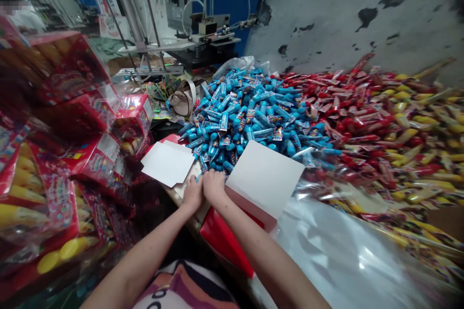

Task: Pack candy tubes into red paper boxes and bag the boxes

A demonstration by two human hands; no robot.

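My left hand (192, 194) and my right hand (213, 185) are pressed side by side at the near edge of a heap of blue wrapped candy tubes (246, 111). Both have fingers curled down among the blue tubes, between the white flaps (167, 162) of an open red carton (264, 178). What the fingers grip is hidden. Right of the blue heap lie red wrapped tubes (348, 111), and yellow ones (420, 125) further right.
Stacked red display boxes wrapped in film (72, 154) fill the left side. Clear plastic sheeting (344, 251) covers the near right. A machine with hoses (203, 29) stands behind, and a beige bag (183, 99) lies by the heap. A person sits far back left.
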